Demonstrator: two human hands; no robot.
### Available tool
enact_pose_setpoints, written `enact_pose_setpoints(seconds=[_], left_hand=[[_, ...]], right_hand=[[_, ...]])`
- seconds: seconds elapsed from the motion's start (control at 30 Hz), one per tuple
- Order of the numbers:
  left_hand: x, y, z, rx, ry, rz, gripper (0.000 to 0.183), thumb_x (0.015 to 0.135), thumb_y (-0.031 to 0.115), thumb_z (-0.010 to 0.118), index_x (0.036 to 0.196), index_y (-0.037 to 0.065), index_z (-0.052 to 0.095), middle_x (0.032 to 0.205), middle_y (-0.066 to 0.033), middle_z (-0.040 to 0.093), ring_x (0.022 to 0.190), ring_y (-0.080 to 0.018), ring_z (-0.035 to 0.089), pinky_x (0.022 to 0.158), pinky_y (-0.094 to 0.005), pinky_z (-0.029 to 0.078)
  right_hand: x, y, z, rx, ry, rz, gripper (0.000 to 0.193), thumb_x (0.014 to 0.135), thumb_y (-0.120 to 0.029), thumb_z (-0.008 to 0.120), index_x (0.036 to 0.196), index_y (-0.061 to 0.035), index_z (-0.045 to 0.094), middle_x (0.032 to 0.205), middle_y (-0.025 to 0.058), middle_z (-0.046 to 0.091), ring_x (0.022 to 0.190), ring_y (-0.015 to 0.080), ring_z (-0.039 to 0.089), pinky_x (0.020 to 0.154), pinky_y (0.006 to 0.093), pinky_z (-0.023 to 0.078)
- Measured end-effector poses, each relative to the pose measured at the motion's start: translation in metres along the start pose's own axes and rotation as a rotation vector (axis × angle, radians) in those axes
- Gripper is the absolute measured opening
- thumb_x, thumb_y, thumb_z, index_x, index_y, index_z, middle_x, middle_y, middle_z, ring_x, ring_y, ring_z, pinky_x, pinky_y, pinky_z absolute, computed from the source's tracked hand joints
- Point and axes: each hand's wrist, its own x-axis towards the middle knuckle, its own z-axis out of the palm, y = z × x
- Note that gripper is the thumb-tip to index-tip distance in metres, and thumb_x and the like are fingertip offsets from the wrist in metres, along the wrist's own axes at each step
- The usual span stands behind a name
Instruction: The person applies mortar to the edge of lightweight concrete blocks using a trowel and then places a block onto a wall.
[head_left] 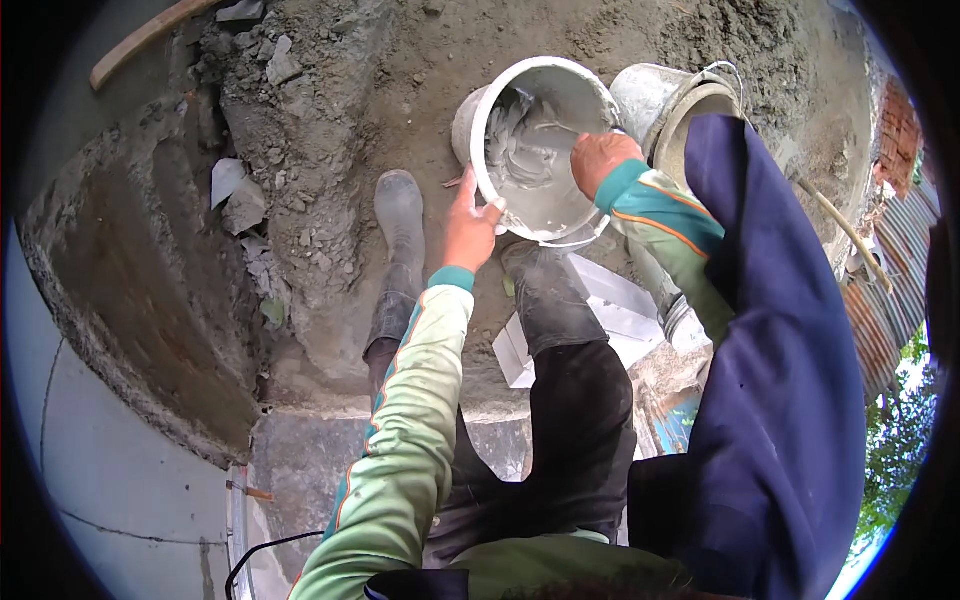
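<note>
A white bucket [487,110] tilts toward me on the ground, with wet grey mortar [530,150] smeared over its inside. My left hand [473,225] grips the near left part of its rim, thumb spread along the edge. On the right side of the opening, my right hand [603,160] is closed around the handle of a trowel [553,127]. Its thin shank runs into the mortar, where the blade is mostly hidden. The bucket's wire handle hangs at the near side of the rim.
A second, mortar-stained bucket [650,95] touches the right side. White blocks [615,300] lie by my right leg. Rubble [290,150] and a wooden plank [150,40] are at left. A stick [845,230], corrugated sheets [890,290] and bricks [897,140] stand right.
</note>
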Motion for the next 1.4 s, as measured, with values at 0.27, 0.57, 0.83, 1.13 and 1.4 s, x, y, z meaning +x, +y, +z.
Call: enact_pose_setpoints(seconds=[0.27,0.57,0.83,1.13,1.4], left_hand=[[-0.004,-0.01,0.032,0.374,0.051,0.267,0.076,0.087,-0.002,0.057,0.153,0.013,0.023,0.147,-0.0124,0.041,0.108,-0.0193,0.059,0.069,-0.0277,0.057],[-0.008,-0.039,-0.026,-0.045,0.118,-0.003,0.077,0.09,-0.006,0.052,0.154,0.014,0.014,0.135,-0.0134,0.051,0.11,-0.0193,0.058,0.074,-0.0284,0.056],[-0.008,-0.035,-0.027,-0.012,0.096,-0.031,0.069,0.092,0.0,0.052,0.152,0.011,0.019,0.13,-0.0095,0.054,0.106,-0.0154,0.058,0.069,-0.0254,0.054],[-0.007,-0.037,-0.015,-0.088,0.168,-0.052,0.045,0.095,0.016,0.056,0.138,0.009,0.044,0.123,-0.0043,0.059,0.102,-0.0163,0.061,0.072,-0.0292,0.058],[0.001,-0.023,0.008,-0.14,0.133,-0.034,0.046,0.094,0.017,0.058,0.137,0.005,0.045,0.118,-0.0073,0.061,0.096,-0.015,0.062,0.066,-0.0278,0.058]], right_hand=[[0.042,-0.007,0.091,0.058,0.185,0.003,0.017,0.083,-0.01,0.058,0.092,-0.0036,0.072,0.093,0.0148,0.072,0.084,0.0284,0.071,0.066,0.0382,0.056],[0.011,-0.033,0.05,0.376,-0.279,-0.287,0.023,0.075,-0.01,0.063,0.093,0.001,0.072,0.094,0.0225,0.07,0.092,0.0376,0.069,0.077,0.0446,0.056],[0.024,-0.056,0.087,1.56,-0.547,-0.233,0.028,0.083,-0.021,0.064,0.092,0.0062,0.064,0.076,0.0153,0.067,0.072,0.024,0.068,0.059,0.039,0.053],[-0.056,-0.014,0.106,2.81,-0.688,-0.224,0.033,0.095,-0.035,0.053,0.106,-0.0042,0.058,0.069,0.0027,0.054,0.052,0.012,0.051,0.039,0.0274,0.04],[0.035,-0.028,0.107,1.846,-0.537,0.156,0.033,0.095,-0.036,0.05,0.105,-0.0069,0.064,0.073,0.0078,0.056,0.058,0.0213,0.056,0.048,0.0364,0.045]])
